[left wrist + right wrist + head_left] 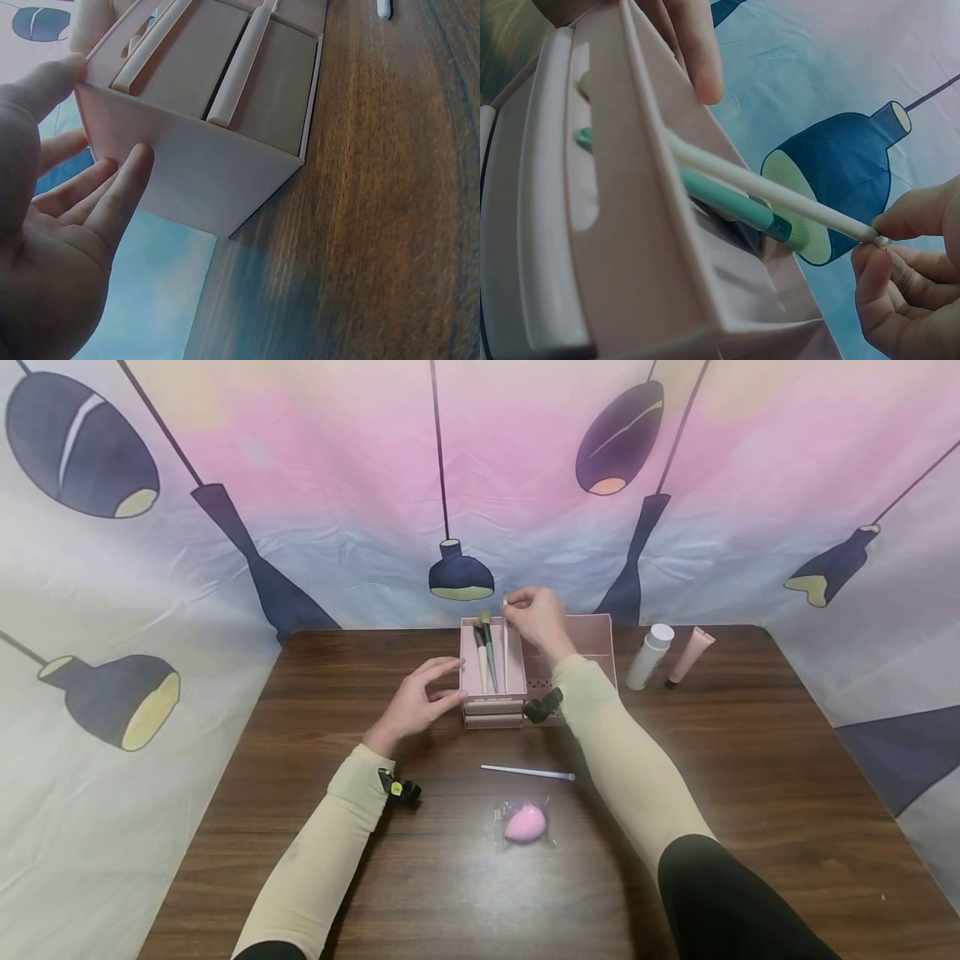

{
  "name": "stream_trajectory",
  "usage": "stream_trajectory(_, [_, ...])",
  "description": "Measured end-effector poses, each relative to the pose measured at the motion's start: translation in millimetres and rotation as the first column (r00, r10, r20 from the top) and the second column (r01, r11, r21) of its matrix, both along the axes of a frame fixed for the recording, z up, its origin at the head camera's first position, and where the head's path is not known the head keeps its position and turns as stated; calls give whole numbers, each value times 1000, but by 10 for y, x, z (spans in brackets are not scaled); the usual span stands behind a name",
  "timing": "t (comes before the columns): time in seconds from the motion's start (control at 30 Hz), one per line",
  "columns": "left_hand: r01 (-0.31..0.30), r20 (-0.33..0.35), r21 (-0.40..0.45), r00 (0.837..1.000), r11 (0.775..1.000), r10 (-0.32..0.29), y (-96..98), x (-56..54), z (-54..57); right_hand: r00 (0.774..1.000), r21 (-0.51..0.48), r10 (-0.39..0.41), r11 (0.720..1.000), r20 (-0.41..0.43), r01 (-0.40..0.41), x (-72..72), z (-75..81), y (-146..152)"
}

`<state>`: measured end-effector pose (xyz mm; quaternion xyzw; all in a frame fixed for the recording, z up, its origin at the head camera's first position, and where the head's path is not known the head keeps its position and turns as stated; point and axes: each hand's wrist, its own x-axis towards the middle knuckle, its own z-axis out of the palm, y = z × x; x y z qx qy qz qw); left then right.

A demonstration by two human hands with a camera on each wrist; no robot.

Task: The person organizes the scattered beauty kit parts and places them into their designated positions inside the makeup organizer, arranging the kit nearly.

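Observation:
A pink desktop organizer [492, 699] with small front drawers [196, 56] stands at the back of the table. My left hand [414, 700] is at its left side, fingers extended, with fingertips right at the side wall and top edge. Between thumb and fingertips my right hand [538, 617] pinches the upper end of a thin white makeup brush [780, 191]. That brush slants down into the organizer's top left compartment. Beside it in the same compartment lean a green-handled makeup brush [731, 201] and a cream-handled brush [482, 664].
In front of the organizer lies a thin white brush [527, 772]. Nearer still is a pink makeup sponge [525, 823] in clear wrap. A white bottle [649, 657] and a pink tube [690, 657] stand to the organizer's right. A printed cloth [360, 560] hangs behind the table.

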<state>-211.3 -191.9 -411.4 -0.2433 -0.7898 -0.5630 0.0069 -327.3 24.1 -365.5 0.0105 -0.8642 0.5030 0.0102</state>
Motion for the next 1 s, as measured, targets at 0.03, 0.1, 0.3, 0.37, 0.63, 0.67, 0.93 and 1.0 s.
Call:
stream_trajectory(0.03, [-1,0,-1,1000,1000,1,-2,2,-1,1000,-1,2,1000,-3,-2,0,-4,-2])
stream_trajectory(0.1, [-2,2,-8,1000,1000,2,-5,4,-5,1000,-2,10,1000,-6,-10,7,-16,-4])
stream_trajectory(0.3, [-9,7,-34,1000,999,9,-7,4,-15,999,41,46,998,12,-47,63,-51,6])
stream_trajectory(0.37, [-9,7,-29,1000,1000,9,-6,0,-13,999,77,48,996,19,-50,77,-51,10])
stream_trajectory(0.63, [-4,7,-10,1000,1000,4,-9,2,-8,999,141,37,989,-8,-36,109,-21,59])
stream_trajectory(0.67, [-4,6,-11,1000,1000,4,-9,4,-8,999,140,42,989,-12,-40,113,-22,69])
stream_trajectory(0.93, [1,1,-2,1000,1000,-1,0,4,-9,997,153,55,987,-46,-48,147,-49,153])
stream_trajectory(1.0, [4,0,5,1000,1000,-4,0,4,-12,997,159,56,986,-47,-48,158,-45,182])
